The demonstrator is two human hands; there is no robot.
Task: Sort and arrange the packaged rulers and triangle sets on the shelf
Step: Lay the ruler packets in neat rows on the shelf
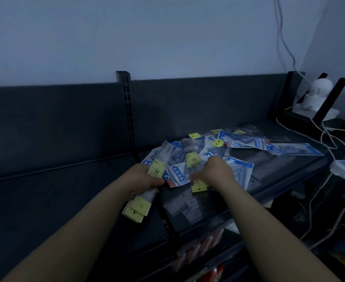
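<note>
Many packets (237, 166) litter dark shelf (66, 200) under pale wall (147, 37).

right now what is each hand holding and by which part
Left hand grips a bundle of ruler packs around the middle, yellow cards sticking out below. Right hand appears to hold one ruler pack near its yellow-card end.

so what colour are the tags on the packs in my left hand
Pale yellow; head view shows the tags of the ruler packs below the left hand.
</note>
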